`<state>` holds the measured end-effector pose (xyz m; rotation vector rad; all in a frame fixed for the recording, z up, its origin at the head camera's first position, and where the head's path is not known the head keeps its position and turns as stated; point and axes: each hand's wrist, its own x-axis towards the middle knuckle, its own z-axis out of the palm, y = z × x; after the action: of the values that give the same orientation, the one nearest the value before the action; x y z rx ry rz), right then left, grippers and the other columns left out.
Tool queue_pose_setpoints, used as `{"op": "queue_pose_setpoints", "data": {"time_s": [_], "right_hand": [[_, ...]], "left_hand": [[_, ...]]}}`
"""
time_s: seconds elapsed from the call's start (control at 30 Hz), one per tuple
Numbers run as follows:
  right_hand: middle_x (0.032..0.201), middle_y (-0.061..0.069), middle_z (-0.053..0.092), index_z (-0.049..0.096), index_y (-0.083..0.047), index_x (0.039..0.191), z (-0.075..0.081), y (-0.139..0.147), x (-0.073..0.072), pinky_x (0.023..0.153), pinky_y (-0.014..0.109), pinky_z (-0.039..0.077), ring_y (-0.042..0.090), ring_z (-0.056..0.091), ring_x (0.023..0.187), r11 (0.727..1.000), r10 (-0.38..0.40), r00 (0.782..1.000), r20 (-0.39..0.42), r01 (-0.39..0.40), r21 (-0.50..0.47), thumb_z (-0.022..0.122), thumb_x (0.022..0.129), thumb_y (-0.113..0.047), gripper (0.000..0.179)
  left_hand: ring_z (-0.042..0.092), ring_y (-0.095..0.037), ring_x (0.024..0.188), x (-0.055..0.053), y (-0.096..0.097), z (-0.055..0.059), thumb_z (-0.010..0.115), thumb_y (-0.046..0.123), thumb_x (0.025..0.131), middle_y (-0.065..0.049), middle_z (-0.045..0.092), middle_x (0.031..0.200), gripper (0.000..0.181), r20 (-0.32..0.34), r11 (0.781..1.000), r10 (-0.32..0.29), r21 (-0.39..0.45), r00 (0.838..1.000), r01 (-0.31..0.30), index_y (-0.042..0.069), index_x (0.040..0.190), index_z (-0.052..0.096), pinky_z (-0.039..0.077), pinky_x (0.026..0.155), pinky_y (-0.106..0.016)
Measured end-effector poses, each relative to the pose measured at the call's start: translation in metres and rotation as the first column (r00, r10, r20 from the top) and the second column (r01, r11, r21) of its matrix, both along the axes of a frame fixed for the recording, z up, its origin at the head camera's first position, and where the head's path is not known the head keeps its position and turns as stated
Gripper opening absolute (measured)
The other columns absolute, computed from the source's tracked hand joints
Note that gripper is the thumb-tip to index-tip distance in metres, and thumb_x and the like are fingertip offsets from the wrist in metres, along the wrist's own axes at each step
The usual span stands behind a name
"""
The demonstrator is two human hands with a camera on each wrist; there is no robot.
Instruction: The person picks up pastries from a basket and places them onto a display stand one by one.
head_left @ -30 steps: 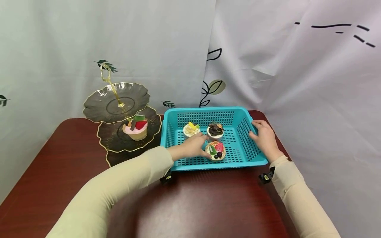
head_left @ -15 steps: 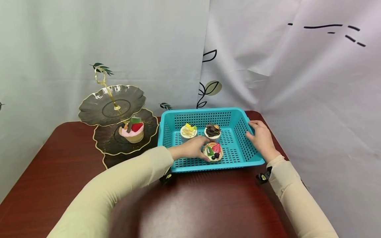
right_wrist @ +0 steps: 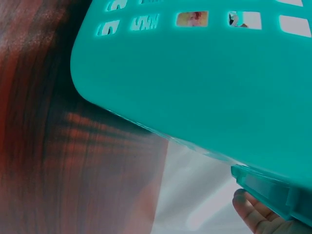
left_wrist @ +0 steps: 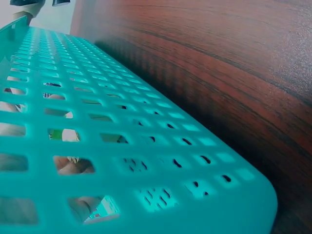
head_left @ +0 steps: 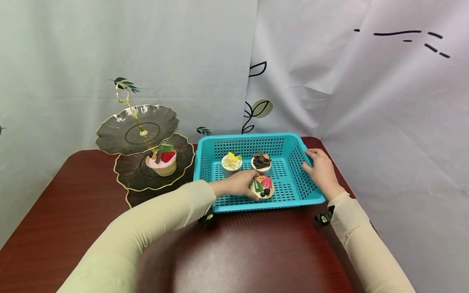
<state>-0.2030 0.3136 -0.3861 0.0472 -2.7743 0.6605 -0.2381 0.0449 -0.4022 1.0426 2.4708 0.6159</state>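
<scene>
My left hand (head_left: 239, 184) reaches over the front wall into a turquoise plastic basket (head_left: 249, 207). Its thumb and fingers grip the left side of a fruit tart (head_left: 264, 188) topped with a strawberry slice, a green piece and dark berries. Behind the tart stand a white cup dessert (head_left: 232, 161) with yellow topping and another cup dessert (head_left: 261, 162) with chocolate shavings. My right hand (head_left: 322, 171) holds the basket's right rim, thumb on the inner side. In the right wrist view, fingers (right_wrist: 251, 209) curl at the rim's outer edge. The basket wall mostly hides the left hand in the left wrist view.
Left of the basket stands a tiered dark stand (head_left: 137, 126) with gold scalloped edges and a gold handle. A pink-topped cupcake (head_left: 162, 163) sits on its middle tier. All rests on a reddish-brown table (head_left: 238, 252), backed by a pale printed curtain (head_left: 198, 61).
The head view has turned slightly, shifting the scene a little left. My left hand settles closer around the fruit tart, which stays in place; my right hand keeps its hold on the rim.
</scene>
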Motion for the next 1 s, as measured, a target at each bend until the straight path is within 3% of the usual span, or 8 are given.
{"op": "queue_pose_setpoints", "data": {"time_s": [0.57, 1.0], "right_hand": [[0.135, 0.027, 0.046, 0.046, 0.01, 0.136, 0.0, 0.0034, 0.0037, 0.098, 0.057, 0.042, 0.043, 0.046, 0.121, 1.0, 0.006, 1.0, -0.011, -0.006, 0.005, 0.059, 0.092, -0.011, 0.05], [0.135, 0.027, 0.046, 0.046, 0.01, 0.137, -0.0022, 0.0012, 0.0015, 0.098, 0.056, 0.043, 0.043, 0.046, 0.122, 1.0, 0.002, 1.0, 0.012, -0.002, 0.007, 0.059, 0.093, -0.011, 0.051]], "left_hand": [[0.061, -0.012, 0.092, 0.0064, 0.0016, 0.0059, 0.082, 0.031, 0.076, -0.005, 0.066, 0.106, 0.053, -0.043, 1.0, 0.027, 0.012, 0.999, -0.026, 0.005, 0.116, 0.057, 0.05, 0.079, -0.025], [0.057, -0.009, 0.08, 0.0098, -0.0032, 0.0069, 0.081, 0.03, 0.077, -0.004, 0.065, 0.097, 0.05, -0.027, 0.998, 0.045, 0.048, 0.999, -0.044, 0.004, 0.112, 0.058, 0.048, 0.068, -0.022]]}}
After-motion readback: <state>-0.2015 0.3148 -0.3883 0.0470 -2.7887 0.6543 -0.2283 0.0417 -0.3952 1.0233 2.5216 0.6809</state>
